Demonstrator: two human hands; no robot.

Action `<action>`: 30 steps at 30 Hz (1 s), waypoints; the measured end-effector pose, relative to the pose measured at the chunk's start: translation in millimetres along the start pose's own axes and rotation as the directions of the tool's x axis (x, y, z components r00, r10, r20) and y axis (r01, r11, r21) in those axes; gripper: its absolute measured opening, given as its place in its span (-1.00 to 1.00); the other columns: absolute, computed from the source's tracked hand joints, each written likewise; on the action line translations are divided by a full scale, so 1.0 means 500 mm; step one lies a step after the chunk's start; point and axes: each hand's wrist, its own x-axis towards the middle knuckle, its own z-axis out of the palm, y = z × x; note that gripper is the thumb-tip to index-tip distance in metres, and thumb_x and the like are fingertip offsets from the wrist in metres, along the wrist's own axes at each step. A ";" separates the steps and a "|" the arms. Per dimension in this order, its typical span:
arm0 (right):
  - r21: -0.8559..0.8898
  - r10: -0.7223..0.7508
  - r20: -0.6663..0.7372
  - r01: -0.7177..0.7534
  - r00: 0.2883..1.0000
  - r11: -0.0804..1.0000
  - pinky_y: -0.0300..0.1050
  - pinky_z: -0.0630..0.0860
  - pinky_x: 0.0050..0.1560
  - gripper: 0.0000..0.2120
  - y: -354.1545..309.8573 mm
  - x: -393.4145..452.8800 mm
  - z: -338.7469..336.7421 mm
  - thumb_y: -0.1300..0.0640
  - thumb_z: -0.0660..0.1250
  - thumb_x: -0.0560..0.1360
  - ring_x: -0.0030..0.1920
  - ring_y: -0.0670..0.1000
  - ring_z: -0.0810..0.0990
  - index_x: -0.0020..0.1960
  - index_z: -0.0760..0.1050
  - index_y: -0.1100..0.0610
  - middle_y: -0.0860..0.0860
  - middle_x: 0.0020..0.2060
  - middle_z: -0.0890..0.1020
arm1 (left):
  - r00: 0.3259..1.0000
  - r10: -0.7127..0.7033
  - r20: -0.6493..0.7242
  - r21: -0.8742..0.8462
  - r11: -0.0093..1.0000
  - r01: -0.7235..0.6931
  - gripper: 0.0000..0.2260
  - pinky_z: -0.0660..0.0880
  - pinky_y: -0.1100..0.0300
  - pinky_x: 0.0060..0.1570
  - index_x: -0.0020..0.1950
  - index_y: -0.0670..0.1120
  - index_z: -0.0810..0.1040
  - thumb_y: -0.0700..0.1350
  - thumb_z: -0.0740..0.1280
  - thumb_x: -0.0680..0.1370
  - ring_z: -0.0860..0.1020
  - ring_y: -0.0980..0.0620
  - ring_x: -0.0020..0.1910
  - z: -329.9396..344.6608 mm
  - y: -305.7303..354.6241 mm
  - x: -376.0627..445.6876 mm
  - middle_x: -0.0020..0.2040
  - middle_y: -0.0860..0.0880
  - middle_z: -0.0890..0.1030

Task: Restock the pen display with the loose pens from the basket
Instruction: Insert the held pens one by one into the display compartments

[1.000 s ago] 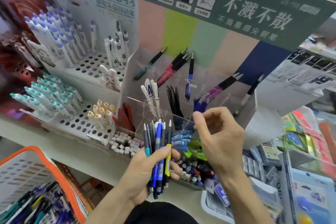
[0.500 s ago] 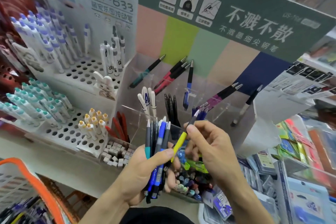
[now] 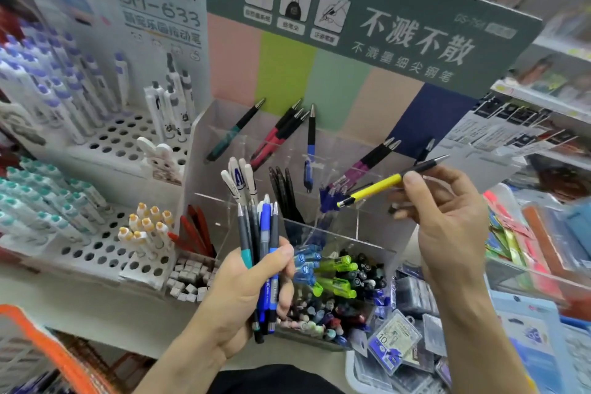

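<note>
Yellow pen (image 3: 380,188): pinched at its dark grip end by thumb and fingertips of the right hand (image 3: 447,217), lying nearly level, tip pointing up-right, clip end toward the clear display (image 3: 367,221). It hangs in front of the display's right compartments, touching none.

Left hand (image 3: 243,291): fingers curled round a bundle of pens (image 3: 259,253), tips up, held just in front of the display's lower bin.

Step in hand, as I judge it: filing the yellow pen. No yellow pens show in any compartment, so match by model, not colour. Advice: turn it clip end down, tip up, as the stocked pens stand. Lower it straight in so it clears the clear divider walls. Keep the bundle back from the rim.

Counts:
- yellow pen: 1.
- bundle: about 5 or 6; overlap hides the exact number.
- back row, left to right: 1 teal pen (image 3: 235,131), 3 red pens (image 3: 278,137), 1 blue pen (image 3: 309,150), 2 purple pens (image 3: 367,163).
- white pens (image 3: 240,181): 3.

Orange-rimmed basket (image 3: 48,349): bottom left, well apart from both hands; contents mostly out of view.
</note>
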 end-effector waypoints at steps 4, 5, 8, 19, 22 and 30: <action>-0.286 -0.235 -0.142 0.187 0.962 0.940 -0.27 0.59 -0.25 -0.82 0.001 -0.002 -0.018 0.23 0.44 0.57 -0.27 -0.08 0.69 0.01 0.50 -0.01 -0.04 -0.21 0.68 | 0.999 -0.051 -0.004 0.044 0.998 0.052 -0.75 0.46 0.14 -0.42 -0.20 -0.17 0.61 0.00 0.47 0.52 0.44 -0.10 -0.45 -0.001 0.001 0.004 -0.36 -0.24 0.49; -0.371 -0.274 -0.120 0.213 0.954 0.904 -0.31 0.57 -0.25 -0.82 0.005 -0.004 -0.022 0.22 0.46 0.56 -0.28 -0.12 0.68 0.01 0.50 0.01 -0.10 -0.22 0.67 | 0.998 -0.068 0.006 0.004 0.998 0.068 -0.79 0.47 0.13 -0.40 -0.14 -0.17 0.63 -0.02 0.48 0.50 0.46 -0.10 -0.42 -0.001 0.000 0.005 -0.31 -0.24 0.51; -0.556 -0.222 -0.015 0.176 0.975 0.813 -0.27 0.60 -0.27 -0.86 0.036 -0.017 -0.026 0.17 0.51 0.50 -0.30 -0.18 0.67 0.00 0.58 0.04 -0.20 -0.26 0.66 | 0.993 -0.113 0.028 -0.088 0.990 0.115 -0.68 0.48 0.09 -0.39 0.10 -0.27 0.55 -0.14 0.41 0.42 0.47 -0.12 -0.38 -0.002 -0.005 0.005 -0.21 -0.23 0.52; -0.822 -0.009 0.101 0.088 0.995 0.563 0.01 0.66 -0.12 -0.81 0.088 -0.038 -0.001 0.04 0.37 0.60 -0.29 0.05 0.72 0.04 0.71 0.12 0.02 -0.20 0.77 | 0.981 -0.127 0.147 0.086 0.990 0.115 -0.75 0.59 0.00 -0.18 -0.05 -0.25 0.63 -0.05 0.43 0.48 0.59 -0.22 -0.23 0.006 -0.016 -0.002 -0.14 -0.35 0.60; -0.783 0.051 0.096 0.043 0.994 0.620 -0.18 0.59 -0.28 -0.76 0.070 -0.044 -0.013 0.08 0.29 0.66 -0.52 -0.16 0.62 -0.08 0.69 0.10 -0.03 -0.49 0.66 | 0.981 -0.129 0.143 0.071 0.990 0.120 -0.75 0.59 0.01 -0.20 -0.06 -0.26 0.63 -0.06 0.43 0.48 0.58 -0.21 -0.22 0.005 -0.015 -0.003 -0.14 -0.35 0.59; -0.423 0.270 0.329 -0.115 0.905 0.899 -0.10 0.57 -0.43 -0.88 0.013 -0.107 0.002 0.12 0.38 0.61 -0.42 -0.01 0.66 -0.09 0.66 0.03 -0.03 -0.26 0.73 | 0.972 -0.150 0.182 0.074 0.988 0.138 -0.73 0.59 0.04 -0.21 -0.05 -0.30 0.62 -0.07 0.41 0.51 0.59 -0.19 -0.29 0.006 -0.021 -0.002 -0.22 -0.34 0.59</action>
